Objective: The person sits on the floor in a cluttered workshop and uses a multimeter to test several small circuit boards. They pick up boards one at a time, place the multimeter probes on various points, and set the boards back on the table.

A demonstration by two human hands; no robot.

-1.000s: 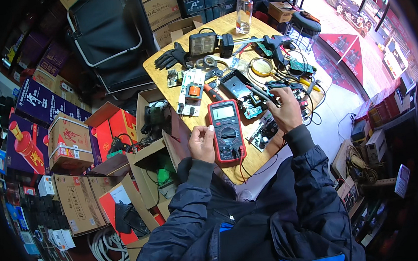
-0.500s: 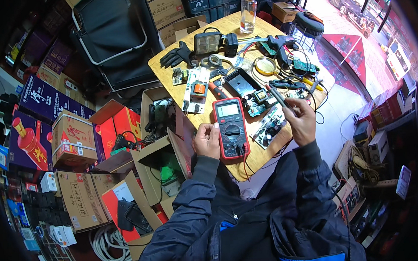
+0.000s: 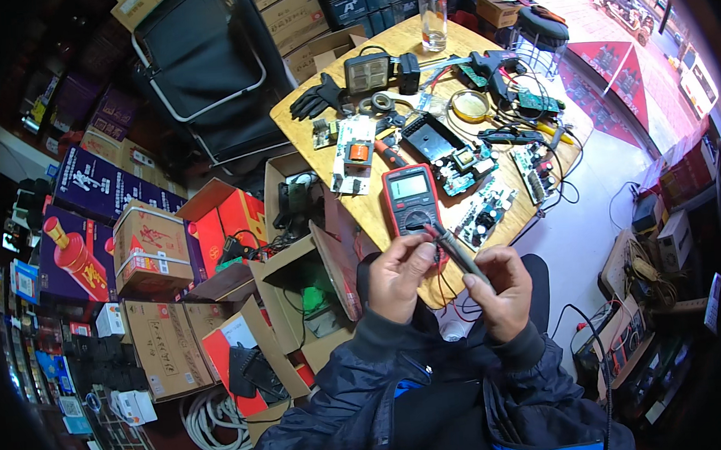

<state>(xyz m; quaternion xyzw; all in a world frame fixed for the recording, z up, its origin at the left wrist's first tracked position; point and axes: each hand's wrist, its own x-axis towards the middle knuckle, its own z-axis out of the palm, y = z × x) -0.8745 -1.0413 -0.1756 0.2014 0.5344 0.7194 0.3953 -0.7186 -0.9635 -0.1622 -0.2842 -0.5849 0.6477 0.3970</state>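
Table [image 3: 372, 208], yellow wood: 1 red meter [image 3: 411, 186] at near edge, circuit boards [image 3: 354, 154], 1 bottle [image 3: 434, 27]. Left hand [image 3: 400, 280]: pinching tip end of 1 dark probe [image 3: 462, 259] beside meter. Right hand [image 3: 504, 292]: pinching its handle. Room: 1 black chair [image 3: 199, 58], cartons [image 3: 151, 246].

Multimeter [image 3: 411, 204], lower end partly hidden

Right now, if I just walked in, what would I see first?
Probably the red multimeter by the near edge of the wooden table, with dark test probes in the right grip in front of its lower part. Next, maybe the purple box with a red bottle picture, over on the left.
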